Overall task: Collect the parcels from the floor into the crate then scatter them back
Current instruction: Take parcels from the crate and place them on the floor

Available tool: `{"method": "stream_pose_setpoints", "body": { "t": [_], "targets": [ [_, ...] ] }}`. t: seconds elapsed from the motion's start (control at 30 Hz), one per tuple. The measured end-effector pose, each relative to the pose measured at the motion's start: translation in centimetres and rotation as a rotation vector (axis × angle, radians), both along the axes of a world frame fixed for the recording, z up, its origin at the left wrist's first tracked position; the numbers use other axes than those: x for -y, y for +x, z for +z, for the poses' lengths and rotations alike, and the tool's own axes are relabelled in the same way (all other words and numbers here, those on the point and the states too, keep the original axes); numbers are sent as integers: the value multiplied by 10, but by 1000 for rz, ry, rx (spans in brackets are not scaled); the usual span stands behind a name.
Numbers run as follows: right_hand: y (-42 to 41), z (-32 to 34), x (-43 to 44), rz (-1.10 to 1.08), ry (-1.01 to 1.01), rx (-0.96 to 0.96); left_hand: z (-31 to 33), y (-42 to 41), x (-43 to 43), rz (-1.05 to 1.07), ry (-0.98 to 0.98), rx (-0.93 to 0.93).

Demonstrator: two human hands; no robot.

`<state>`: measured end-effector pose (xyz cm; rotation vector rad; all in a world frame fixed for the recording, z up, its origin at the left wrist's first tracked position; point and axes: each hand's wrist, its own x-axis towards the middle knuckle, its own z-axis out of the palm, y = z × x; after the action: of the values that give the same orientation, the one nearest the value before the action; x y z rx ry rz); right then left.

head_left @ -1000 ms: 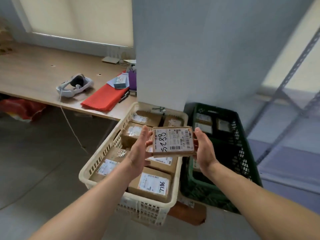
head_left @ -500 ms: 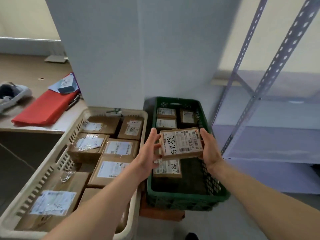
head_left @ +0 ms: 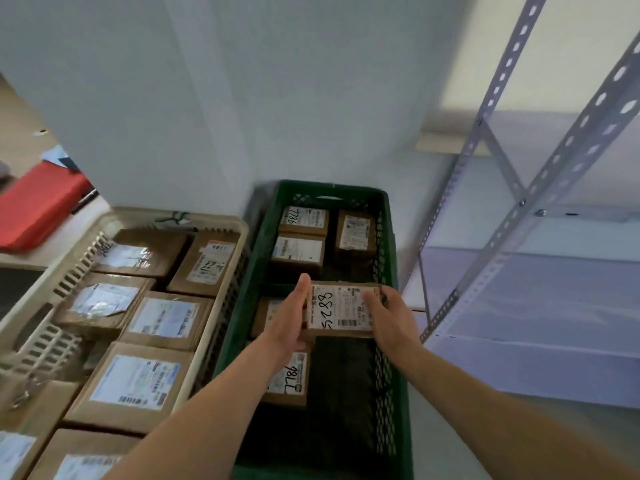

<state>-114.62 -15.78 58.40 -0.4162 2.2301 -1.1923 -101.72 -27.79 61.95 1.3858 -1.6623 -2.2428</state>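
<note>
A green crate (head_left: pixel 393 237) stands against a white pillar (head_left: pixel 242 98). A beige crate (head_left: pixel 221 306) full of boxes sits just beside it on the left, and a grey rack (head_left: pixel 519 188) stands on the right. A red folder (head_left: pixel 34 209) lies on the desk far left. Three boxes fill the green crate's far end, one inked "7786" (head_left: pixel 303 220); a nearer box (head_left: pixel 291 377) reads the same (upside down from here). The parcel (head_left: pixel 341 311), marked "5288" as far as it reads, hangs label-up over the crate's middle. The left hand (head_left: pixel 289 323) presses straight fingers along its left edge. The right hand (head_left: pixel 391 320) curls over its right end.
</note>
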Motion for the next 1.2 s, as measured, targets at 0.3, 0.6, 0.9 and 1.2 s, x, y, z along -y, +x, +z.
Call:
{"method": "stream_pose_setpoints", "body": {
  "t": [0.3, 0.6, 0.9, 1.2],
  "targets": [
    [-6, -30, -1, 73, 238, -62, -42, -36, 14, -60, 92, 71],
    [2, -47, 15, 176, 436, -162, -69, -44, 28, -95, 125, 74],
    [5, -60, 22, 208, 428, -128, -84, -49, 30, -116, 46, 63],
    [6, -71, 19, 375, 473, -78, -95, -45, 34, -187, 15, 79]
  ]
}}
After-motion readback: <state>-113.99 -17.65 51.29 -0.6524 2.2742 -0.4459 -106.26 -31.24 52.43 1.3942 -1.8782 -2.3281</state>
